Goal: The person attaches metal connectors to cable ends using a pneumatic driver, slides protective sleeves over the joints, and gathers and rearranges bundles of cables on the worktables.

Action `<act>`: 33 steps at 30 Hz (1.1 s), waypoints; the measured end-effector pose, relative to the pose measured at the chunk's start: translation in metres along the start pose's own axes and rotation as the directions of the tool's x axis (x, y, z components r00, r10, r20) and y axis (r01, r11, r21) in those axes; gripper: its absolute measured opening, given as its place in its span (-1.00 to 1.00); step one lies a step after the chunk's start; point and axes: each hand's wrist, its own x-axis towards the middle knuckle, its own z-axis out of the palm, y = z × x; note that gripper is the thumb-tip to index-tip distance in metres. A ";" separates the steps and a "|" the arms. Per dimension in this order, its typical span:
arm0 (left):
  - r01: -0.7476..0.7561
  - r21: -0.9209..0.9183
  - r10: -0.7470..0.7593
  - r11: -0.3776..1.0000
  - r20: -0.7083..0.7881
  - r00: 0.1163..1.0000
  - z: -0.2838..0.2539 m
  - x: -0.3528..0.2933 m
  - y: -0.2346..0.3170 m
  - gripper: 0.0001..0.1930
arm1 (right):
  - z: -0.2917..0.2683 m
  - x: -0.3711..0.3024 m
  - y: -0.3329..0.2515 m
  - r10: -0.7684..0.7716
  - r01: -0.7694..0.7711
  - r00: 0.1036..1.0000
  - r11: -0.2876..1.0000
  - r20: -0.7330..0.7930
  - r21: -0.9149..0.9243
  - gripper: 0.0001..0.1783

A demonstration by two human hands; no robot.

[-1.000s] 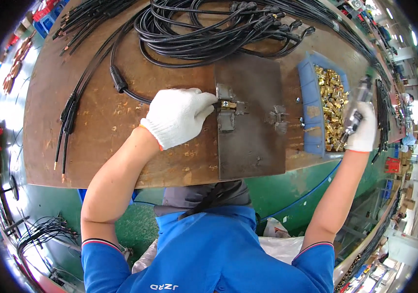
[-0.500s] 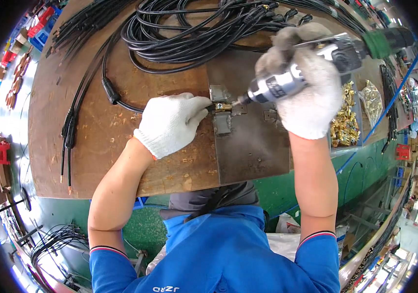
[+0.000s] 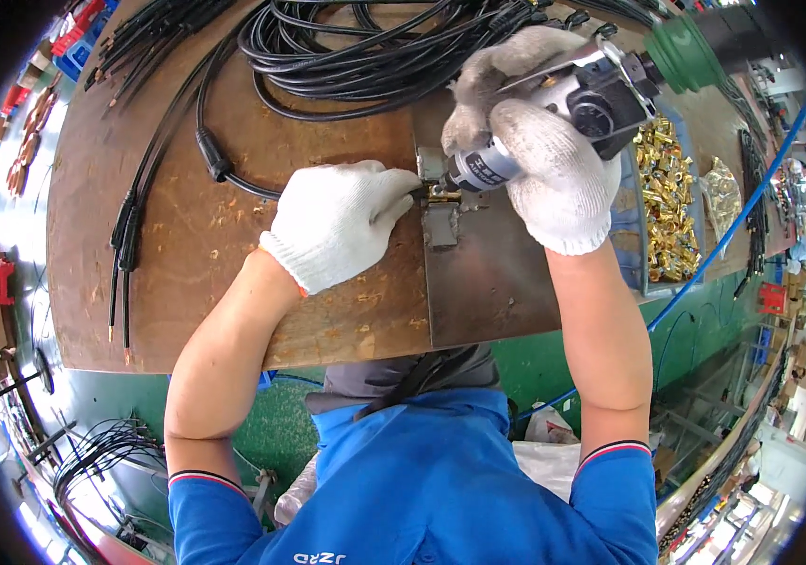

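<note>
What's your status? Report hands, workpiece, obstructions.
White-gloved left hand closed on black cable; white-gloved right hand gripping silver-black tool. Small gold-coloured metal fitting between left hand and tool nose. Tool obscures contact.

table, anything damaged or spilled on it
The table looks worn: pale, scraped patches mar its brown top, some near the front edge left of the dark plate. No spill stands out; the brass fittings I can see are in the blue bin.

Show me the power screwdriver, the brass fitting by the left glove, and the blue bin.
Power screwdriver (image 3: 601,113), head view: on its dark housing.
Brass fitting (image 3: 442,195), head view: on its visible side.
Blue bin (image 3: 629,240), head view: on its left wall.
</note>
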 end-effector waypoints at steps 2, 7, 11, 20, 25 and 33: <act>0.001 -0.020 -0.002 1.000 -0.005 1.000 0.001 -0.001 0.000 -0.79 | 0.002 0.004 0.000 0.025 -0.022 0.999 0.995 -0.035 0.095 -0.77; -0.022 -0.015 0.022 1.000 -0.006 1.000 0.004 -0.001 -0.004 -0.76 | 0.002 0.021 0.002 0.021 -0.061 0.947 0.991 0.320 0.116 -0.62; 0.004 0.033 -0.004 0.999 0.022 1.000 0.002 -0.001 -0.001 -0.77 | 0.006 0.020 -0.003 0.121 -0.147 0.931 0.988 0.344 0.050 -0.74; -0.052 0.015 0.053 0.999 -0.069 0.996 0.009 -0.002 -0.007 -0.80 | 0.012 -0.001 0.009 0.001 0.028 0.987 0.984 0.163 -0.178 -0.58; -0.071 0.006 0.071 0.997 -0.082 0.994 0.010 -0.002 -0.009 -0.79 | 0.016 -0.001 0.013 -0.038 0.069 0.992 0.963 0.121 -0.259 -0.59; -0.059 0.018 0.060 0.998 -0.061 0.996 0.011 -0.005 -0.008 -0.75 | 0.025 0.000 0.010 -0.018 0.021 1.000 0.985 0.019 -0.169 -0.81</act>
